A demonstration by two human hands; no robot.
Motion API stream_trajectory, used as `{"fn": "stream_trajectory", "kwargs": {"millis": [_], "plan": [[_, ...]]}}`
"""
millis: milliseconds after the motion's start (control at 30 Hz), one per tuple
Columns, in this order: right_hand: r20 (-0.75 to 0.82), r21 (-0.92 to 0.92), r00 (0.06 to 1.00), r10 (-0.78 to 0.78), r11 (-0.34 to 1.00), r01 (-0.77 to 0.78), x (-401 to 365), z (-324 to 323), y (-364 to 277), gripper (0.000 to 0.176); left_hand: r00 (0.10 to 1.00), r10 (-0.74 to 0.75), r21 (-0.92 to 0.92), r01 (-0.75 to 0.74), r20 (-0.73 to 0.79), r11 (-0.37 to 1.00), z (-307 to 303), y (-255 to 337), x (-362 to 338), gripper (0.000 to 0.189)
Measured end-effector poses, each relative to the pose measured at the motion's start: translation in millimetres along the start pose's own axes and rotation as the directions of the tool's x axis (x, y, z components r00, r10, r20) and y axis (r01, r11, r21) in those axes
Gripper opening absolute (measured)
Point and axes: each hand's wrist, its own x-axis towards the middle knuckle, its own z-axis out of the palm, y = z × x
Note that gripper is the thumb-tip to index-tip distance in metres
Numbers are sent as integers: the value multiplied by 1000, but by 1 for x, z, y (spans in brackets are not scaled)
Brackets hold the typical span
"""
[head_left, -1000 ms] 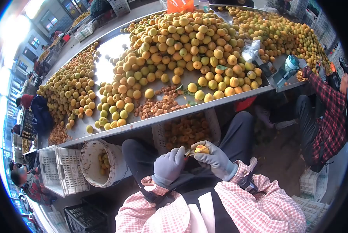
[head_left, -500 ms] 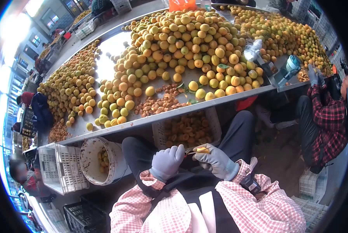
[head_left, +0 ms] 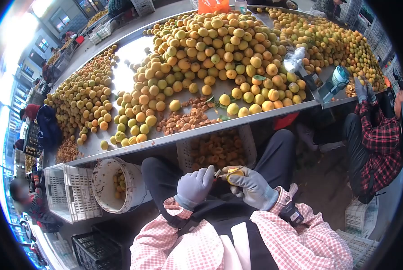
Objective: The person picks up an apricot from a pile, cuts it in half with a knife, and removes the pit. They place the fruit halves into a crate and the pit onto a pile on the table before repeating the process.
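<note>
My left hand [head_left: 194, 188], in a grey glove, is closed around the handle of a small knife [head_left: 222, 175]. The blade points right and lies against a yellow apricot [head_left: 234, 176]. My gloved right hand [head_left: 253, 188] grips that apricot between thumb and fingers, over my lap. Part of the fruit is hidden by the thumb and blade. Just beyond my hands, a white crate [head_left: 183, 155] of apricot halves [head_left: 219, 148] sits between my knees, partly under the table edge.
Whole apricots [head_left: 210, 49] are heaped on the metal table [head_left: 165, 141], with brown pits [head_left: 188, 120] near its edge. A white bucket [head_left: 101, 189] and white crates [head_left: 82, 195] stand at left. A co-worker in a plaid shirt [head_left: 379, 144] sits at right, near a turquoise-topped container [head_left: 339, 75].
The apricot has turned in my right hand and shows more of its yellow face. The knife's metal now shows more clearly beside my left hand. Both hands stay in nearly the same place.
</note>
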Motion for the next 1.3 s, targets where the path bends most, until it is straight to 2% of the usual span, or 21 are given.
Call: {"fn": "stream_trajectory", "kwargs": {"millis": [100,167,233,267,300,367,400,433,500,533,567,633,700,767,833,867,900,967,1100,1167,1300], "plan": [[-64,-13,998,-11,1000,10,0,-1,3,28,1000,15,25,-16,20,1000,-3,-1,-4,36],[6,-103,997,80,992,-79,-3,-3,1,31,998,32,75,-35,47,997,-4,-7,-6,36],[14,-50,997,82,995,-81,-6,-1,0,35,999,27,139,-32,40,990,-3,-16,-2,34],[23,1,997,78,997,-78,-8,1,-2,38,998,-10,187,-2,64,982,-2,-24,1,27],[27,-2,997,77,997,-77,-14,9,-9,38,964,-184,230,138,191,963,10,-37,-1,20],[93,-62,994,56,997,-50,-32,25,-28,45,925,-379,34,378,31,925,16,-57,-8,16],[157,-60,986,-60,996,70,-30,21,-26,50,876,-482,-94,482,24,871,14,-59,-11,19],[147,-53,987,-66,996,74,-25,16,-20,50,881,-473,-98,474,32,875,16,-57,-11,19],[126,-89,958,-259,958,271,-11,5,-11,54,767,-636,-414,609,87,677,3,-43,5,25],[136,-108,960,-243,960,258,-6,0,-10,55,735,-647,-536,636,202,556,-11,-30,14,31],[136,-108,961,-239,961,254,-6,0,-11,55,752,-618,-645,592,227,483,-4,-23,13,32],[113,-79,979,-168,981,177,-4,-2,-14,58,833,-520,-729,474,188,494,-13,-1,18,34],[137,-124,981,-138,980,156,-2,-8,-17,57,879,-421,-763,425,221,486,-24,12,17,35],[343,-129,898,-275,933,335,-2,-7,-19,50,901,-389,-755,388,191,528,-30,19,15,35],[362,-139,885,-294,922,362,2,-9,-15,49,905,-338,-639,422,258,643,-36,23,12,31],[385,-148,868,-313,908,392,3,-10,-13,48,914,-335,-634,401,228,661,-35,24,11,32],[383,-146,870,-312,909,391,3,-11,-10,48,914,-335,-634,402,231,660,-35,25,10,32],[259,-285,918,-302,884,371,3,-13,-6,48,936,-302,-581,351,184,735,-38,26,9,32],[243,-253,949,-201,931,262,5,-13,2,51,950,-281,-576,308,139,757,-40,29,11,32],[329,-391,909,-256,839,377,9,-16,8,51,966,-240,-554,250,92,794,-40,30,11,33],[365,-410,895,-257,818,402,7,-14,7,52,973,-214,-564,222,82,796,-36,30,10,35]]}}
